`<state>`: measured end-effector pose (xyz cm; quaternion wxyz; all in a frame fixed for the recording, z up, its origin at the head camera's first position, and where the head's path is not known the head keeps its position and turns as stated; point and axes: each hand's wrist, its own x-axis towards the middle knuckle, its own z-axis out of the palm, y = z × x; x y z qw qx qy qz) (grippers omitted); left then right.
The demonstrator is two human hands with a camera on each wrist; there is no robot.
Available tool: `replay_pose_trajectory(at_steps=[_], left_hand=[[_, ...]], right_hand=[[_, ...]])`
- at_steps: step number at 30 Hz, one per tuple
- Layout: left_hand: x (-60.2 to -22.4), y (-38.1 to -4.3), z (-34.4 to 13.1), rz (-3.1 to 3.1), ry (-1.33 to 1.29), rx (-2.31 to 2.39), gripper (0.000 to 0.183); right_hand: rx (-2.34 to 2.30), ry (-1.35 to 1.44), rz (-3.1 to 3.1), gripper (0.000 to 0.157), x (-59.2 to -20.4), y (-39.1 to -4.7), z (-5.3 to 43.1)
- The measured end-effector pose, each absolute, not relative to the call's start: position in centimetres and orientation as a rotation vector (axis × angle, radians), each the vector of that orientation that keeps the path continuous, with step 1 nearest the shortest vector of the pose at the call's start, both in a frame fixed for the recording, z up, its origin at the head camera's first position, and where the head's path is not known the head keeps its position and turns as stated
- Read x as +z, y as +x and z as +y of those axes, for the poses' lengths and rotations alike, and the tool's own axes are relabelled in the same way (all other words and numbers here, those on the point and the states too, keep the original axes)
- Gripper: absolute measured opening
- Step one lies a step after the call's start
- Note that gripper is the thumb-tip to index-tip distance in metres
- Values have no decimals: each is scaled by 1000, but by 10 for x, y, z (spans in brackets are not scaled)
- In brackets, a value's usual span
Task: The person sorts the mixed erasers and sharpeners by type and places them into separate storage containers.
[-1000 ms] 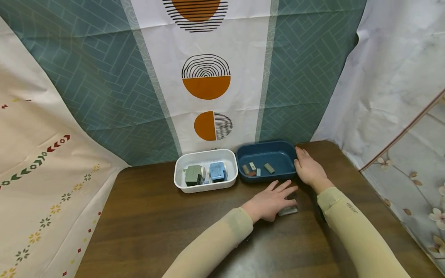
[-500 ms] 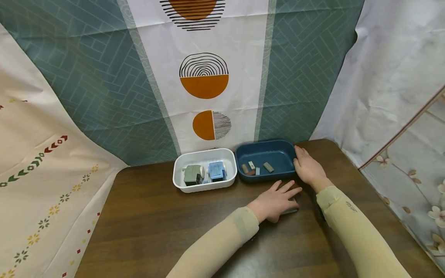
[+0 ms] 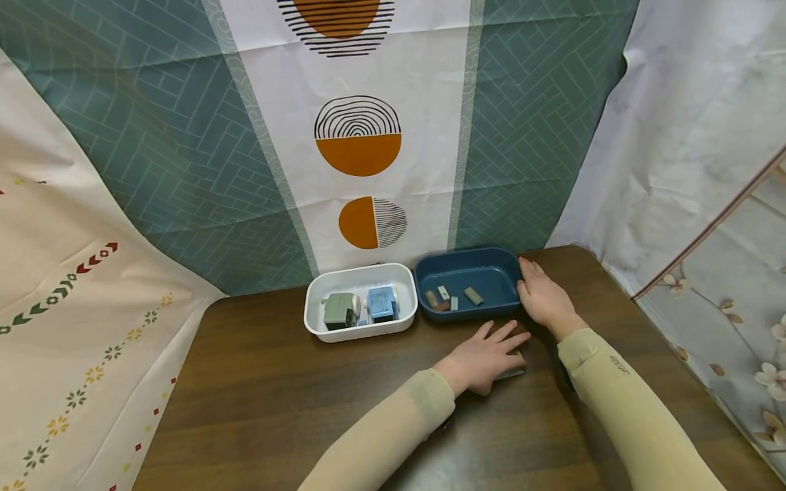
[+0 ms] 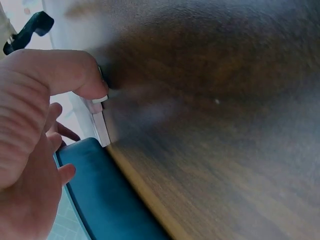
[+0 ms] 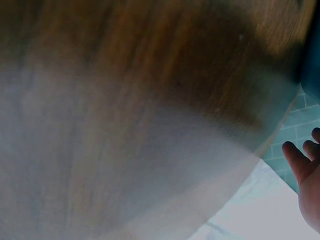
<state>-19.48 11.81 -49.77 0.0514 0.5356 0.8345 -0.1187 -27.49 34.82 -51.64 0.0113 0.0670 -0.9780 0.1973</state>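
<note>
My left hand (image 3: 485, 358) is low over the table in front of the blue tray (image 3: 500, 279), its other fingers spread. Thumb and a finger pinch a flat grey block (image 3: 511, 373), mostly covered by the hand in the head view. In the left wrist view the bent thumb (image 4: 75, 75) presses at one end of this block (image 4: 101, 129), seen edge-on. My right hand (image 3: 543, 296) lies with straight fingers along the tray's right wall; in the right wrist view only part of that hand (image 5: 310, 185) shows. Several small blocks (image 3: 473, 295) lie inside the blue tray.
A white tray (image 3: 316, 327) stands left of the blue one, holding a green boxy object (image 3: 340, 308) and a blue boxy object (image 3: 382, 301). Both trays sit at the back of the brown wooden table (image 3: 264, 409), against a patterned curtain (image 3: 393, 170).
My left hand has moved slightly right onto the flat grey block, covering more of it, and closed thumb and finger on it. The right hand stays at the blue tray's side.
</note>
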Motion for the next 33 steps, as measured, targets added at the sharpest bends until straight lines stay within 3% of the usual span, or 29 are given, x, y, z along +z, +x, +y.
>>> replay_pose_trajectory(at_steps=[33], left_hand=[[-498,-199,109,2548,1743,-363,81]], right_hand=[[631,206,-3075,62,-512,-273,345]])
